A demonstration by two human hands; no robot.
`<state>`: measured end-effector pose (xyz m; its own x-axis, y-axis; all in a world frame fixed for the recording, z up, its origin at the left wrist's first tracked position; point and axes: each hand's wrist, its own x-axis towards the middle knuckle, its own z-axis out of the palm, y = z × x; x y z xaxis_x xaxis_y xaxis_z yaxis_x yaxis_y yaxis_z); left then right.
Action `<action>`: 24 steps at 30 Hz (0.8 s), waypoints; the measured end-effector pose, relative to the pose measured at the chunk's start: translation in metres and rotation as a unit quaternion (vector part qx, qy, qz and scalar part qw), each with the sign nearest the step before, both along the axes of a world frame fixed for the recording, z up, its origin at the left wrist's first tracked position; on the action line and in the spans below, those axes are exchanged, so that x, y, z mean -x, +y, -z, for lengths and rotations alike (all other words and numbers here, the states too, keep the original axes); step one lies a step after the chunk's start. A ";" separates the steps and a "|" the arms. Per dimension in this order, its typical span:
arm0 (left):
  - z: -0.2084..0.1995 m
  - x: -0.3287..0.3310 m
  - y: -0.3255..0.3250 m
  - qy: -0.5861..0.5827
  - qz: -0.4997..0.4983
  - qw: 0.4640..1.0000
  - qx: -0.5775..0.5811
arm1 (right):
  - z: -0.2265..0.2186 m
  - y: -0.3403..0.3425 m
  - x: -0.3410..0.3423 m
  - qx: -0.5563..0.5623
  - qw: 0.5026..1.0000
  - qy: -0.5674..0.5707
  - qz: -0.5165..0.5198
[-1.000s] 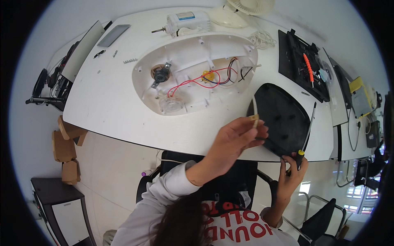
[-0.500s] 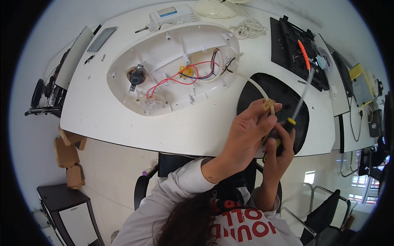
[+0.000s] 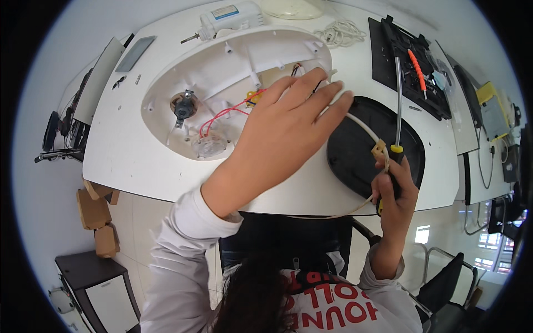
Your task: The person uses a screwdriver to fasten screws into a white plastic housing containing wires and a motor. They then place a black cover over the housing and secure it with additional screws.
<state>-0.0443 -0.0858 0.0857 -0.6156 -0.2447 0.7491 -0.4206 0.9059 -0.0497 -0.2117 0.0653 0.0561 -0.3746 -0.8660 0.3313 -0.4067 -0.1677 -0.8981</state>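
My left hand (image 3: 291,119) reaches over the right half of a white oval plastic housing (image 3: 161,130), its fingers stretched out and apart. It hides much of the wiring there; whether its fingertips touch the wires I cannot tell. My right hand (image 3: 397,191) is closed round the black-and-yellow handle of a screwdriver (image 3: 398,102), whose shaft points away from me. Against those same fingers runs a white cord (image 3: 363,126) with a small tan clip (image 3: 378,148) on it. Inside the housing are red wires (image 3: 222,111), a dark round part (image 3: 183,105) and a clear round part (image 3: 209,145).
A black rounded base plate (image 3: 350,158) lies beneath the cord. Behind the housing is a white motor (image 3: 232,19), with a coiled white cable (image 3: 341,34) to its right. A black tool case (image 3: 388,66) holding an orange-handled tool (image 3: 416,72) lies at far right.
My left hand has let go of the cord and clip and moved left and away over the housing. My right hand has shifted right, and the screwdriver now stands more upright in the picture.
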 end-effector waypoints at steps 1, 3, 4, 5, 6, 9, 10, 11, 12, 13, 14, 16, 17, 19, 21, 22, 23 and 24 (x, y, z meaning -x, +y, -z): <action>0.002 -0.001 -0.002 -0.033 -0.026 0.999 0.033 | -0.001 0.000 0.001 -0.001 0.999 0.035 -0.002; 0.003 -0.005 -0.002 -0.089 -0.069 0.993 0.041 | -0.002 0.003 0.003 -0.009 0.999 0.041 0.017; 0.003 -0.008 -0.001 -0.117 -0.091 0.988 0.046 | -0.003 0.004 0.002 -0.016 0.999 0.013 0.031; 0.003 -0.011 -0.001 -0.104 -0.095 0.989 0.053 | -0.004 0.003 0.005 -0.016 0.999 0.028 0.031; 0.004 -0.014 -0.001 -0.092 -0.098 0.989 0.061 | -0.005 0.002 0.010 -0.017 0.998 0.042 0.030; 0.005 -0.016 -0.010 -0.070 -0.099 0.990 0.072 | -0.021 -0.004 0.014 -0.046 0.997 0.034 0.055; 0.006 -0.015 -0.014 -0.065 -0.096 0.990 0.075 | -0.027 -0.007 0.018 -0.045 0.995 0.069 0.051; 0.006 -0.013 -0.017 -0.057 -0.098 0.991 0.069 | -0.034 -0.011 0.022 -0.043 0.992 0.107 0.046; 0.006 -0.012 -0.018 -0.051 -0.100 0.992 0.063 | -0.042 -0.016 0.023 -0.053 0.991 0.114 0.043; 0.007 -0.010 -0.018 -0.045 -0.102 0.992 0.058 | -0.051 -0.023 0.023 -0.063 0.990 0.121 0.039; 0.007 -0.007 -0.016 -0.058 -0.113 0.990 0.061 | -0.058 -0.029 0.024 -0.072 0.988 0.130 0.037; 0.010 -0.004 -0.014 -0.088 -0.136 0.985 0.068 | -0.058 -0.044 0.033 -0.086 0.981 0.172 0.018; 0.009 -0.006 -0.014 -0.096 -0.140 0.983 0.064 | -0.056 -0.052 0.038 -0.092 0.976 0.195 0.009; 0.009 -0.006 -0.015 -0.111 -0.144 0.982 0.055 | -0.051 -0.063 0.047 -0.077 0.972 0.220 -0.007; 0.009 -0.004 -0.012 -0.119 -0.157 0.978 0.067 | -0.049 -0.071 0.051 -0.091 0.965 0.244 -0.013; 0.009 -0.005 -0.010 -0.124 -0.166 0.976 0.074 | -0.048 -0.077 0.053 -0.095 0.962 0.254 -0.019; 0.010 -0.003 -0.009 -0.121 -0.170 0.975 0.076 | -0.048 -0.082 0.057 -0.101 0.959 0.266 -0.022; 0.012 -0.002 -0.008 -0.118 -0.175 0.974 0.078 | -0.047 -0.087 0.060 -0.106 0.955 0.277 -0.026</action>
<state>-0.0425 -0.0940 0.0734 -0.6741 -0.3649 0.6422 -0.6627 0.6828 -0.3077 -0.2719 -0.0215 0.1035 -0.1479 -0.9480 0.2818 -0.8250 -0.0388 -0.5638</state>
